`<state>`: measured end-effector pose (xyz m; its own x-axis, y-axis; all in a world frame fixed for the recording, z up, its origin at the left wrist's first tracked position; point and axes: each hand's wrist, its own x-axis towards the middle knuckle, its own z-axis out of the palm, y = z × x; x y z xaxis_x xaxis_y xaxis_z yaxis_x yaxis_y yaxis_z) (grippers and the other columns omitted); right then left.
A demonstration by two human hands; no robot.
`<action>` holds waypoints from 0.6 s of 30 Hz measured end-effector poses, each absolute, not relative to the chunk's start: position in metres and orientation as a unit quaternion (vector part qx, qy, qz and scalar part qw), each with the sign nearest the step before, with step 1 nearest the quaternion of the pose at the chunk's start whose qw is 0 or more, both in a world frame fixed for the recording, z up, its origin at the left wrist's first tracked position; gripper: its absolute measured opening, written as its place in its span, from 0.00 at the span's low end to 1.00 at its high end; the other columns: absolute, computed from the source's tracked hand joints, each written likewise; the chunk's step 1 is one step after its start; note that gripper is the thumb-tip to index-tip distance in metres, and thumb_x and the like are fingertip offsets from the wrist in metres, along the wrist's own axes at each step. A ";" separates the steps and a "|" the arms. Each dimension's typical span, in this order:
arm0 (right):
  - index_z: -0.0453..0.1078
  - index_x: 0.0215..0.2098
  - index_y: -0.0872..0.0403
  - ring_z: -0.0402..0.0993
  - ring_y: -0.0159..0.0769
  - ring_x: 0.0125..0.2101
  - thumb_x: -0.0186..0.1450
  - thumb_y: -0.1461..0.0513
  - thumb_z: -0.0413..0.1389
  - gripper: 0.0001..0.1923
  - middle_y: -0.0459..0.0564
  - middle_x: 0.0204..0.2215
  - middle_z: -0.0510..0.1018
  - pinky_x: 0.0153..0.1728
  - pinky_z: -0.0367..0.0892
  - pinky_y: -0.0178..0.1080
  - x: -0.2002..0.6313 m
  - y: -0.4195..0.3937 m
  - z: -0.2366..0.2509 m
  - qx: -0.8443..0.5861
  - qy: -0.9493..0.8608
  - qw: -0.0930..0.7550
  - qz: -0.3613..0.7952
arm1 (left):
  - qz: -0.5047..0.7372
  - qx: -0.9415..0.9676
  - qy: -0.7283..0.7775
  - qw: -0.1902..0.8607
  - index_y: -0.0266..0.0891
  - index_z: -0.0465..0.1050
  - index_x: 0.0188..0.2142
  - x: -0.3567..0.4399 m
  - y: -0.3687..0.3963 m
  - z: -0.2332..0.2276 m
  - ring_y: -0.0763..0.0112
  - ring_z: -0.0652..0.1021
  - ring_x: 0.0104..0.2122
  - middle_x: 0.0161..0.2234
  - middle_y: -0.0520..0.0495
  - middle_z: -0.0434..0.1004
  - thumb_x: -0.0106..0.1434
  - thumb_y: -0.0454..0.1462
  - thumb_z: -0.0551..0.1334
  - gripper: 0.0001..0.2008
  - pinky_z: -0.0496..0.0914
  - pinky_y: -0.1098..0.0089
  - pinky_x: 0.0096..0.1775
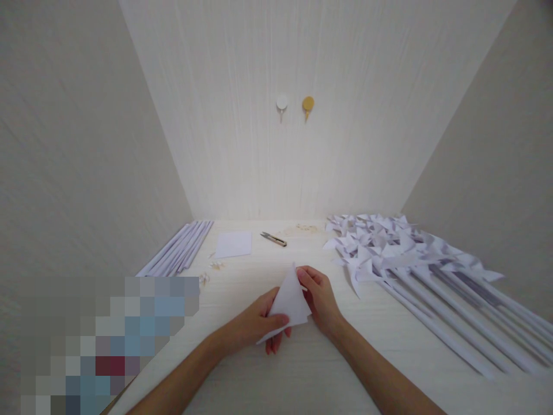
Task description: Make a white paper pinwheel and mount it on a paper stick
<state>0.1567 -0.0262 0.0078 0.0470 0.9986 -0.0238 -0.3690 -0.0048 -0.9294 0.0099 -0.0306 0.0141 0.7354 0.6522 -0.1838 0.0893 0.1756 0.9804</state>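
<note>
A white sheet of paper (290, 302), folded to a triangle, is held between both hands above the table. My left hand (271, 323) grips its lower left part, thumb on top and fingers beneath. At its upper right edge, near the tip, my right hand (317, 291) pinches the paper between thumb and fingers. Beyond the hands lies a pair of thread snips (273, 239) with its blades pointing left. To the left of the snips is a stack or sheet of square white paper (234, 245), lying flat.
Several rolled paper sticks (177, 251) lie at the left by the wall. On the right is a pile of white paper pinwheels (380, 245) on paper sticks (458, 311). Two hooks, one white (281, 104) and one yellow (308, 104), are on the back wall. The lower left is blurred out.
</note>
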 end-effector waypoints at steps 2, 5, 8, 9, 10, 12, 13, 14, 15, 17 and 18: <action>0.66 0.21 0.56 0.56 0.24 0.15 0.48 0.53 0.59 0.15 0.39 0.13 0.63 0.15 0.50 0.30 0.156 -0.026 0.008 -0.414 -0.371 0.602 0.573 | 0.180 0.626 0.309 0.693 0.36 0.54 0.42 0.011 -0.032 0.015 0.81 0.68 0.14 0.24 0.54 0.68 0.54 0.38 0.57 0.17 0.61 0.78 0.15; 0.65 0.19 0.56 0.54 0.23 0.14 0.47 0.55 0.60 0.13 0.39 0.12 0.62 0.15 0.48 0.30 0.156 -0.027 0.009 -0.419 -0.363 0.617 0.559 | 0.161 0.638 0.327 0.678 0.37 0.53 0.42 0.012 -0.034 0.016 0.80 0.69 0.15 0.26 0.53 0.68 0.55 0.36 0.55 0.16 0.62 0.78 0.15; 0.66 0.18 0.56 0.54 0.23 0.15 0.46 0.58 0.60 0.10 0.39 0.12 0.64 0.16 0.48 0.30 0.156 -0.027 0.010 -0.421 -0.361 0.629 0.544 | 0.154 0.640 0.348 0.667 0.37 0.53 0.42 0.014 -0.036 0.018 0.80 0.69 0.15 0.26 0.53 0.68 0.53 0.32 0.54 0.16 0.63 0.77 0.16; 0.67 0.18 0.56 0.55 0.23 0.15 0.46 0.58 0.60 0.10 0.39 0.12 0.64 0.16 0.48 0.30 0.156 -0.027 0.011 -0.421 -0.362 0.632 0.540 | 0.154 0.641 0.354 0.664 0.37 0.54 0.43 0.014 -0.037 0.019 0.80 0.69 0.15 0.26 0.53 0.68 0.53 0.32 0.53 0.16 0.64 0.77 0.16; 0.68 0.18 0.56 0.55 0.23 0.15 0.46 0.59 0.59 0.09 0.40 0.12 0.65 0.16 0.48 0.30 0.156 -0.027 0.012 -0.420 -0.364 0.634 0.537 | 0.155 0.642 0.358 0.660 0.37 0.54 0.42 0.015 -0.037 0.020 0.81 0.69 0.15 0.26 0.53 0.68 0.53 0.31 0.53 0.16 0.63 0.77 0.16; 0.69 0.19 0.56 0.55 0.24 0.14 0.46 0.59 0.59 0.08 0.40 0.12 0.65 0.15 0.47 0.31 0.155 -0.029 0.014 -0.419 -0.367 0.634 0.537 | 0.158 0.647 0.366 0.650 0.36 0.55 0.42 0.016 -0.039 0.022 0.82 0.68 0.15 0.27 0.52 0.69 0.52 0.31 0.54 0.17 0.62 0.79 0.15; 0.70 0.19 0.56 0.54 0.24 0.14 0.46 0.59 0.58 0.07 0.40 0.12 0.65 0.15 0.47 0.31 0.155 -0.029 0.015 -0.418 -0.367 0.632 0.539 | 0.159 0.649 0.369 0.646 0.36 0.55 0.42 0.016 -0.039 0.023 0.82 0.67 0.14 0.27 0.52 0.69 0.52 0.31 0.54 0.17 0.61 0.79 0.15; 0.70 0.20 0.56 0.54 0.24 0.14 0.46 0.60 0.58 0.07 0.40 0.12 0.65 0.15 0.47 0.31 0.155 -0.030 0.016 -0.417 -0.366 0.630 0.543 | 0.162 0.651 0.370 0.643 0.36 0.55 0.42 0.016 -0.039 0.023 0.83 0.66 0.14 0.27 0.52 0.69 0.52 0.32 0.55 0.17 0.59 0.80 0.14; 0.70 0.20 0.56 0.54 0.24 0.14 0.46 0.60 0.58 0.07 0.40 0.12 0.65 0.16 0.47 0.31 0.155 -0.031 0.017 -0.415 -0.366 0.629 0.546 | 0.166 0.653 0.368 0.641 0.36 0.55 0.42 0.017 -0.040 0.023 0.83 0.65 0.13 0.27 0.51 0.69 0.53 0.34 0.56 0.17 0.59 0.80 0.13; 0.71 0.20 0.57 0.55 0.24 0.15 0.45 0.60 0.58 0.06 0.40 0.12 0.65 0.16 0.48 0.31 0.155 -0.032 0.019 -0.409 -0.368 0.630 0.549 | 0.178 0.654 0.364 0.639 0.35 0.56 0.42 0.018 -0.040 0.024 0.84 0.63 0.12 0.25 0.51 0.69 0.55 0.41 0.55 0.17 0.57 0.80 0.12; 0.71 0.20 0.57 0.55 0.24 0.15 0.45 0.61 0.58 0.06 0.41 0.12 0.66 0.16 0.48 0.31 0.155 -0.032 0.018 -0.405 -0.370 0.630 0.549 | 0.183 0.653 0.364 0.639 0.34 0.57 0.42 0.018 -0.041 0.024 0.84 0.63 0.12 0.25 0.51 0.69 0.57 0.44 0.53 0.18 0.57 0.80 0.12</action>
